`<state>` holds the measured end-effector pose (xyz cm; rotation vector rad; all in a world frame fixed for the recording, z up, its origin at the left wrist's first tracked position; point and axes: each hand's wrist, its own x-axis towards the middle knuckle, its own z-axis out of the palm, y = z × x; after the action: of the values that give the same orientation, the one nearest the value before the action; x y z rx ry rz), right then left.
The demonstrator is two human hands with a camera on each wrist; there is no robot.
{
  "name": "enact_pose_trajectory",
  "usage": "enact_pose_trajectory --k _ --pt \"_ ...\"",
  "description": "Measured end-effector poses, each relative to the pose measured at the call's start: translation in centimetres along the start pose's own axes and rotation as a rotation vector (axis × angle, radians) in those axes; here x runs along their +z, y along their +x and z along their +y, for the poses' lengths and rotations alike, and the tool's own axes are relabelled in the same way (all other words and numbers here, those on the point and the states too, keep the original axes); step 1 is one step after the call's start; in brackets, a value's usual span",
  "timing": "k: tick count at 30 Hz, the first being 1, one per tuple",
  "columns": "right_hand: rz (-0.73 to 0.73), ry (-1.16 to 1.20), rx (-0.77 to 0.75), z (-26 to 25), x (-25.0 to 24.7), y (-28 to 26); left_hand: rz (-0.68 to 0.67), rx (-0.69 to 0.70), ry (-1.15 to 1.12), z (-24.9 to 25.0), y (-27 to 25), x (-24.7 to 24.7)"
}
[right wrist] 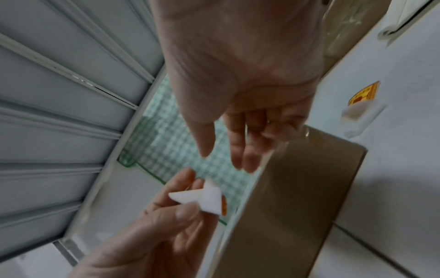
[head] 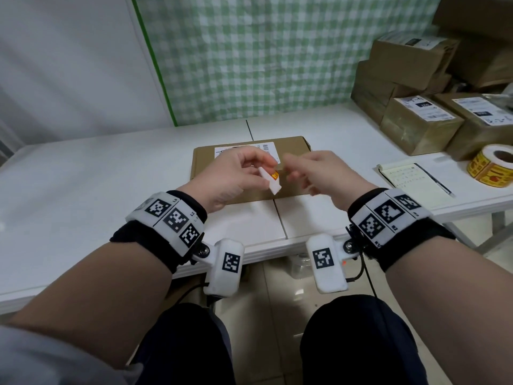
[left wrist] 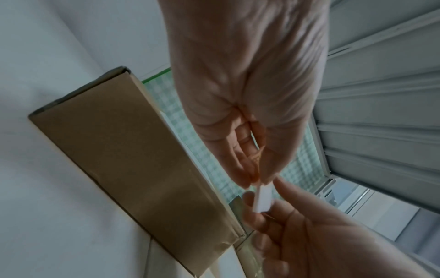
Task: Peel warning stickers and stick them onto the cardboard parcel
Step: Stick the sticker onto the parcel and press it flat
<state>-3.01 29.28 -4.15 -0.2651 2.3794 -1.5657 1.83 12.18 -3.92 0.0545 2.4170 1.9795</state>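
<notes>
Seated person at a white table (head: 83,173), both hands raised above a flat cardboard parcel (head: 222,159). The left hand (head: 236,176) pinches a sticker (head: 270,180) between thumb and fingertips; the piece is mostly white, with an orange-and-yellow printed edge showing at one end (in the right wrist view (right wrist: 209,199) it appears folded or partly peeled from its white backing). The right hand (head: 313,173) is just beside it, fingers extended and loosely spread toward the sticker, holding nothing; it is motion-blurred, so whether a fingertip touches the sticker cannot be told. In the left wrist view the sticker (left wrist: 263,198) hangs from the left hand's fingertips (left wrist: 247,178), with the right hand (left wrist: 309,235) below it.

The parcel lies flat at the table's centre, under the hands, with a white shipping label (head: 244,150) on its far part. To the right lie a yellow notepad (head: 410,179) and a roll of yellow-and-red stickers (head: 494,165). Behind these, stacked cardboard boxes (head: 416,76) with labels. A green checked sheet (head: 277,51) covers the wall behind.
</notes>
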Motion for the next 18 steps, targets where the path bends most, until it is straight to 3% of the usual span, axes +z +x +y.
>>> enact_pose_trajectory --k 2,4,11,14,18 --pt "-0.145 0.016 0.010 -0.1 0.6 -0.3 -0.023 0.017 0.031 0.0 -0.3 -0.1" --pt "-0.188 0.073 0.015 0.0 0.9 -0.5 -0.042 0.023 0.042 0.0 -0.6 -0.2" --pt "-0.177 0.121 0.024 -0.1 1.8 -1.0 -0.098 0.021 0.076 0.0 -1.1 -0.8" --pt "-0.185 0.145 0.043 -0.3 2.1 -1.4 -0.074 -0.005 -0.012 0.2 -1.2 -0.8" --pt "-0.152 0.112 0.035 -0.4 2.6 -1.5 -0.040 0.015 0.119 -0.4 -1.2 -0.5"
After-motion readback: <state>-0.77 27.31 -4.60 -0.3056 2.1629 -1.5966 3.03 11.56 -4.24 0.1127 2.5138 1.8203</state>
